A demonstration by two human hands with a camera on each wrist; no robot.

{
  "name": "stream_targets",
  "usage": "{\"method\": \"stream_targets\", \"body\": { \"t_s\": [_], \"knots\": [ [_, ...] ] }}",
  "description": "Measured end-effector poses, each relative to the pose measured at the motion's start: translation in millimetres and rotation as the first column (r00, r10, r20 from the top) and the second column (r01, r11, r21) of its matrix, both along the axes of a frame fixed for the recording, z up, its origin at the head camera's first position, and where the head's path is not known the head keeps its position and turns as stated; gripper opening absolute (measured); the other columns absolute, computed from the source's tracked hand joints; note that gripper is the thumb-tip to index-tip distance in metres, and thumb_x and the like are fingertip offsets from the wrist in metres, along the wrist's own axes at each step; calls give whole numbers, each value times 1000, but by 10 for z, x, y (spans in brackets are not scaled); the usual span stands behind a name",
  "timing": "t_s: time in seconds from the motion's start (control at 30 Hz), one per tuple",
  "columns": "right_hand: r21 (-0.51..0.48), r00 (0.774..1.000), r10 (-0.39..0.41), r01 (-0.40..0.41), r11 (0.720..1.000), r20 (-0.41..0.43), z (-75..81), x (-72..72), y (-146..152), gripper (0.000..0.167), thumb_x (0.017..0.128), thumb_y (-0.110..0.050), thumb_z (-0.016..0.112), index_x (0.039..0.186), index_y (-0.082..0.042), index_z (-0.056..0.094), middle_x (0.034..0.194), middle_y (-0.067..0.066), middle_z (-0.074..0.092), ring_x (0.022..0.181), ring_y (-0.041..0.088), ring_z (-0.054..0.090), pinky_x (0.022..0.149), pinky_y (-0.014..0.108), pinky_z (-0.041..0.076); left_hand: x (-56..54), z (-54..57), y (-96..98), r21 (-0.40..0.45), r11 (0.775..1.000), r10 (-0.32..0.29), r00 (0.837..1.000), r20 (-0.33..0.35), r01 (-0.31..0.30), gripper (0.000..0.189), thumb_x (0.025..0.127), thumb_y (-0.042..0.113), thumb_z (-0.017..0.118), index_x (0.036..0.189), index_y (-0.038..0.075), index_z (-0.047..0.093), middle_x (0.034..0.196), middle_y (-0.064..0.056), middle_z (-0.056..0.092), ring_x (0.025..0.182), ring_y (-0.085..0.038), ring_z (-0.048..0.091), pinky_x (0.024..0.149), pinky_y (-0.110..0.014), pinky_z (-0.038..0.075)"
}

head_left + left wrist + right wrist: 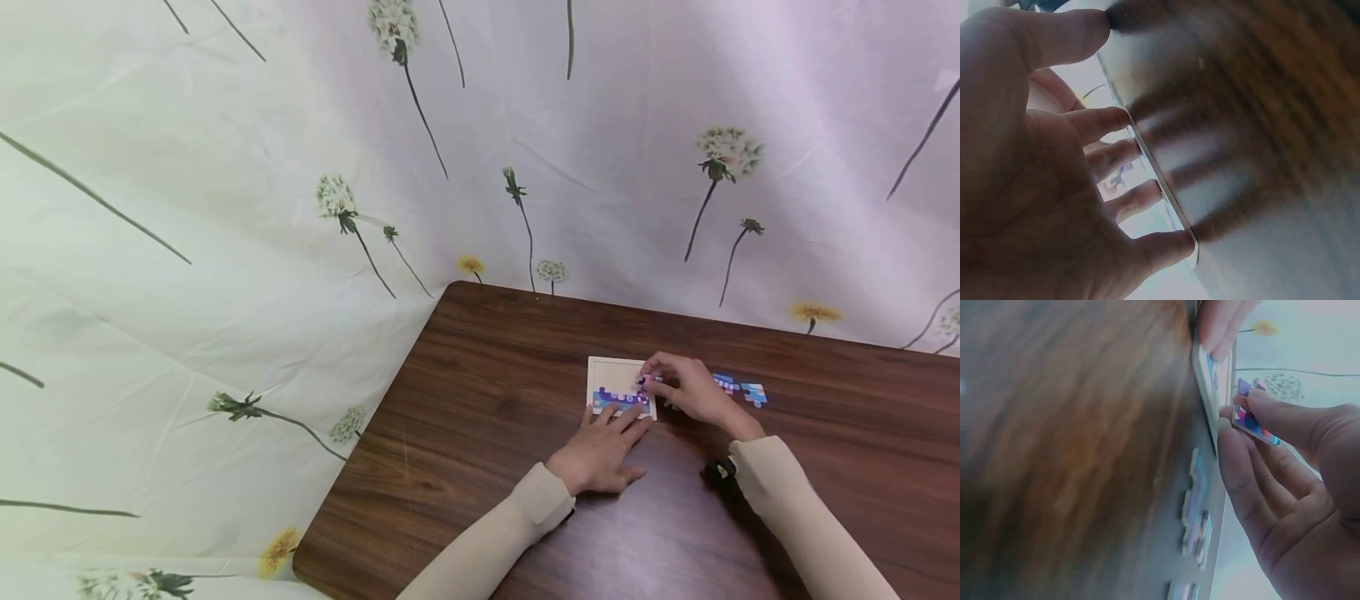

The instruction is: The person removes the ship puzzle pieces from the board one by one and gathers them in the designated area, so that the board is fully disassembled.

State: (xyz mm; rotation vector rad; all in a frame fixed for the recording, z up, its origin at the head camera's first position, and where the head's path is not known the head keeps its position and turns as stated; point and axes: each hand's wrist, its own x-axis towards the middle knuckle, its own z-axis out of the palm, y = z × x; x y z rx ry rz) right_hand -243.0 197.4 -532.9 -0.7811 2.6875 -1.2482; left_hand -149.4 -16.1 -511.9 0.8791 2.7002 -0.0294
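A pale square jigsaw tray lies on the table, its near rows filled with blue and purple pieces and its far part bare. My left hand is spread flat in front, fingertips resting on the tray's near edge; the left wrist view shows its straight fingers along that rim. Over the tray's right side, my right hand pinches a colourful jigsaw piece between thumb and fingers. That piece is tilted in the right wrist view. Whether it touches the tray cannot be made out.
Several loose jigsaw pieces lie right of the tray, partly behind my right hand. The dark wooden table ends at a rounded far-left corner. A white cloth with dandelion prints hangs behind and to the left.
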Motion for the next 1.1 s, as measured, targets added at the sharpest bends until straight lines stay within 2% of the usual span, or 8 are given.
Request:
{"method": "stream_targets", "body": {
  "t_s": [0.17, 0.3, 0.43, 0.67, 0.87, 1.1],
  "knots": [
    [-19, 997, -8, 9, 1000, 81, 40, 66, 125, 15, 101, -10, 68, 115, -6, 69, 98, 13, 75, 72, 16, 71, 59, 28, 58, -13, -9, -1, 3, 1000, -2, 1000, 5, 2, 75, 104, 58, 51, 168, 34, 19, 176, 12, 16, 162, -23, 23, 128, -54, 29],
    [-24, 992, -41, 44, 999, 115, 83, 123, 248, 21, 102, -14, 68, 121, -6, 69, 103, 16, 75, 69, 16, 73, 61, 28, 60, -18, -27, -8, 6, 1000, -3, 1000, 9, 3, 75, 104, 58, 51, 168, 35, 19, 176, 12, 15, 162, -23, 23, 128, -54, 28],
    [-32, 993, -80, 83, 996, 84, 95, 192, 374, 22, 103, -15, 67, 122, -4, 70, 103, 19, 76, 68, 16, 73, 58, 31, 60, -25, -43, -11, 4, 1000, -3, 1000, 5, 3, 75, 104, 58, 51, 168, 35, 18, 177, 12, 13, 163, -23, 23, 128, -54, 28],
    [-30, 991, -134, 135, 990, 27, 61, 314, 579, 17, 100, -8, 69, 116, -4, 71, 99, 19, 74, 63, 13, 69, 54, 32, 58, -31, -45, -11, 18, 1000, -10, 1000, 7, 10, 75, 105, 56, 51, 168, 34, 18, 177, 11, 12, 163, -24, 22, 129, -55, 27],
    [-30, 987, -160, 161, 986, 32, 50, 399, 722, 17, 99, -9, 71, 114, -3, 70, 92, 16, 73, 64, 8, 69, 54, 32, 58, -36, -20, -2, 20, 1000, -13, 1000, 4, 13, 74, 104, 56, 52, 168, 34, 20, 177, 12, 13, 162, -24, 23, 128, -55, 28],
    [16, 980, -193, 192, 981, 40, 67, 497, 923, 17, 101, -17, 70, 114, -7, 70, 93, 13, 73, 69, 9, 70, 55, 32, 58, -28, -38, 5, 26, 1000, -1, 1000, 15, 1, 74, 105, 55, 52, 168, 35, 19, 177, 12, 13, 163, -23, 22, 129, -55, 27]
  ]
}}
